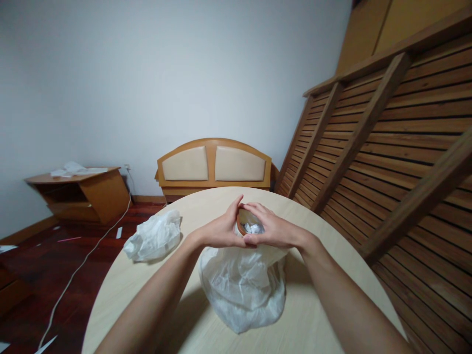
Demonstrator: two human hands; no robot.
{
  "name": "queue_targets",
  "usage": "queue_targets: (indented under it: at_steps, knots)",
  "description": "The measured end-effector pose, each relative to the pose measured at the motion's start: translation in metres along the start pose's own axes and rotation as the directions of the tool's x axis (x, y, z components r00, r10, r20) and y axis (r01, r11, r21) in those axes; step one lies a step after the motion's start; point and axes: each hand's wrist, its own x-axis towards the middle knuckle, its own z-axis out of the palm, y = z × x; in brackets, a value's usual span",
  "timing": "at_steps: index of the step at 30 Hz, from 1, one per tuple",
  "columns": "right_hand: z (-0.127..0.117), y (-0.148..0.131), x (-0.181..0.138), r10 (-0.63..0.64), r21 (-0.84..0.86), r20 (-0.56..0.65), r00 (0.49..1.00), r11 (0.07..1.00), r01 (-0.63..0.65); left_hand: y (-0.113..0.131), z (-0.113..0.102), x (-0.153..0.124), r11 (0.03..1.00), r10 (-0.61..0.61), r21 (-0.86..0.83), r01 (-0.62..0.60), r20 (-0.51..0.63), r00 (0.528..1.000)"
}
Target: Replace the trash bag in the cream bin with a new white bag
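Observation:
Both my hands cup a small round container (240, 225) with a brown rim, tilted so that its mouth faces me. Crumpled whitish material (253, 228) shows inside it. My left hand (225, 228) wraps the left side, thumb raised at the far rim. On the other side my right hand (275, 228) curls around it, and the fingers of both hands meet at the front edge. Most of the container's outside is hidden by the hands. Just below, a thin white crumpled sheet or bag (245, 290) lies on the round table (313, 314); whether it touches the container I cannot tell.
Another crumpled white bag or sheet (154, 236) lies at the table's left edge. Beyond stand a wooden headboard (212, 162) and a low cabinet (106, 194) with white sheets on top. A slatted wooden frame (372, 142) leans at right. A white cable (90, 253) crosses the floor.

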Motion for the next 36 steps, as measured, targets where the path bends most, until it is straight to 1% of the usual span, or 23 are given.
queue_targets:
  at_steps: [8, 15, 19, 27, 31, 36]
  knots:
    - [0.001, -0.005, -0.001, -0.056, -0.032, -0.079, 0.995, 0.998, 0.054, -0.004, 0.002, -0.001, 1.000, 0.008, -0.026, -0.009, -0.024, 1.000]
    - [0.001, -0.002, 0.000, -0.070, -0.061, -0.074, 0.995, 0.996, 0.065, -0.013, 0.004, 0.000, 0.998, -0.055, -0.023, 0.054, -0.006, 0.998]
    - [-0.001, -0.002, -0.001, -0.062, -0.068, -0.062, 0.996, 0.996, 0.057, -0.014, 0.006, 0.001, 0.997, -0.081, -0.018, 0.081, -0.035, 0.996]
    - [-0.002, 0.004, -0.001, -0.066, -0.071, -0.059, 0.996, 0.996, 0.062, -0.011, 0.009, 0.003, 0.999, 0.044, -0.005, -0.044, -0.094, 0.995]
    - [-0.004, 0.005, -0.001, -0.076, -0.061, -0.059, 0.995, 0.996, 0.073, -0.009, 0.010, 0.005, 0.998, 0.056, -0.015, -0.058, -0.115, 0.992]
    - [-0.006, 0.005, -0.002, -0.076, -0.055, -0.052, 0.996, 0.996, 0.073, -0.007, 0.011, 0.006, 0.998, 0.048, -0.037, -0.052, -0.110, 0.993]
